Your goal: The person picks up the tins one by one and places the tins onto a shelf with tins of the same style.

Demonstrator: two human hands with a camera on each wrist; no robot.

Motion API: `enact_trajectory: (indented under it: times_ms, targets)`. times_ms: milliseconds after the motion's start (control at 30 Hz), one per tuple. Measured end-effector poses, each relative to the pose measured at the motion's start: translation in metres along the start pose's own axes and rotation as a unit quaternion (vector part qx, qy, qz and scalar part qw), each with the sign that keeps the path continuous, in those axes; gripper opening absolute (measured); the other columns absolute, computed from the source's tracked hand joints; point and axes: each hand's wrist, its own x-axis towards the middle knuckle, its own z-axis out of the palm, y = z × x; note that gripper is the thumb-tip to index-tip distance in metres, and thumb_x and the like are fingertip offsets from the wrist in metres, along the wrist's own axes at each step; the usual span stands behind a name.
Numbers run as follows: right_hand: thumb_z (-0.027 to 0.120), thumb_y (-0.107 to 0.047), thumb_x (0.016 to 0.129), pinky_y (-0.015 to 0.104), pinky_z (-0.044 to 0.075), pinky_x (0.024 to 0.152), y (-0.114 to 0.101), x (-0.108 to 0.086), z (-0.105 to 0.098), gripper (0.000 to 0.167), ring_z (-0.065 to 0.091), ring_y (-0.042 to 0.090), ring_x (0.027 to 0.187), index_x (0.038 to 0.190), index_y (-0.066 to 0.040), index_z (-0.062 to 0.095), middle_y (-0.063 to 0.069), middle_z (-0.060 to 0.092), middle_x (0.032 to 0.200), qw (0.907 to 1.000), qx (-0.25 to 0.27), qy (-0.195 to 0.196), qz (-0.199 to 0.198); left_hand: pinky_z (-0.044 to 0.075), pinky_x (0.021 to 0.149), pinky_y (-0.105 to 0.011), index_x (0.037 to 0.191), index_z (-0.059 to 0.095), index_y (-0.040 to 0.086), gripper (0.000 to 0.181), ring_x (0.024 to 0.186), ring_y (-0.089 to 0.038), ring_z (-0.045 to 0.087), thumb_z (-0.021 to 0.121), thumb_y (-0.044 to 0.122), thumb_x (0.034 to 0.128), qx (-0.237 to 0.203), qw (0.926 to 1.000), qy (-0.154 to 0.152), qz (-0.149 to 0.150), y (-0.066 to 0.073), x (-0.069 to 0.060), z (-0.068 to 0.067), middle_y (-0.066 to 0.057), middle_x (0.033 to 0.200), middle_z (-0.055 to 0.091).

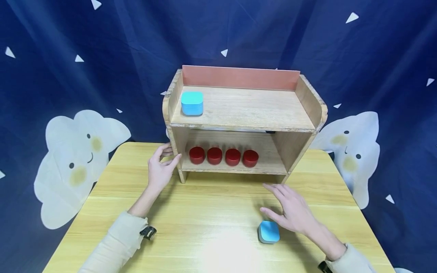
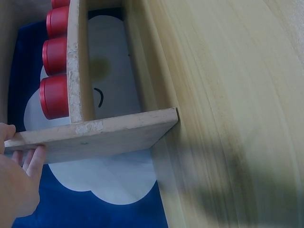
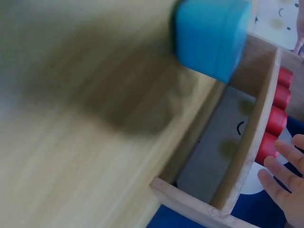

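Note:
A small wooden two-tier shelf (image 1: 252, 110) stands on the table, with a pink back strip along its top. My left hand (image 1: 160, 168) holds the front edge of its left side panel (image 2: 90, 133), thumb on one face and fingers on the other. Several round red tins (image 1: 233, 157) line the lower tier. One blue square tin (image 1: 192, 104) sits at the left of the upper tier. Another blue square tin (image 1: 269, 232) lies on the table beside my right hand (image 1: 293, 208), whose fingers are spread and hold nothing.
The light wooden table (image 1: 191, 223) carries the shelf near its far edge. Behind it hangs a dark blue curtain (image 1: 150, 41) printed with white clouds and triangles. A dark band (image 1: 148, 232) sits on my left wrist.

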Motion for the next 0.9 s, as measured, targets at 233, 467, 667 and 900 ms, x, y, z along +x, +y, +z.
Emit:
enact_trajectory:
  times_ms: [233, 467, 667, 900]
  targets:
    - [0.083, -0.051, 0.083, 0.046, 0.064, 0.084, -0.001, -0.021, 0.004, 0.071, 0.070, 0.022, 0.111, 0.141, -0.014, 0.065, 0.003, 0.074, 0.124, 0.9999, -0.014, -0.009, 0.004, 0.060, 0.077, -0.008, 0.132, 0.067, -0.001, 0.043, 0.096, 0.005, 0.063, 0.080, 0.002, 0.0913, -0.006, 1.0000, 0.003, -0.003, -0.001, 0.000, 0.000, -0.026, 0.118, 0.072]
    - [0.085, -0.052, 0.081, 0.043, 0.064, 0.084, -0.001, -0.039, 0.012, 0.073, 0.069, 0.019, 0.111, 0.140, -0.014, 0.066, -0.001, 0.073, 0.123, 0.9998, -0.013, -0.013, -0.004, 0.061, 0.078, -0.010, 0.131, 0.067, 0.000, 0.041, 0.096, 0.004, 0.063, 0.080, 0.002, 0.0916, -0.005, 1.0000, 0.000, 0.000, -0.001, -0.001, 0.001, -0.024, 0.117, 0.073]
    - [0.085, -0.059, 0.077, 0.040, 0.064, 0.083, 0.002, -0.055, 0.019, 0.078, 0.069, 0.017, 0.105, 0.137, -0.013, 0.067, -0.002, 0.073, 0.120, 0.9996, -0.012, -0.020, -0.016, 0.061, 0.078, -0.010, 0.132, 0.066, -0.002, 0.043, 0.096, 0.005, 0.063, 0.080, 0.001, 0.0913, -0.011, 0.9999, -0.002, 0.001, -0.001, 0.000, 0.001, -0.027, 0.118, 0.072]
    - [0.084, -0.069, 0.073, 0.039, 0.064, 0.081, 0.002, -0.068, 0.027, 0.085, 0.068, 0.014, 0.103, 0.136, -0.015, 0.068, -0.005, 0.072, 0.117, 0.9990, -0.025, -0.035, -0.012, 0.060, 0.078, -0.008, 0.132, 0.066, -0.001, 0.042, 0.096, 0.005, 0.063, 0.079, 0.002, 0.0918, -0.010, 0.9999, 0.001, -0.002, -0.002, 0.000, 0.000, -0.026, 0.118, 0.072]
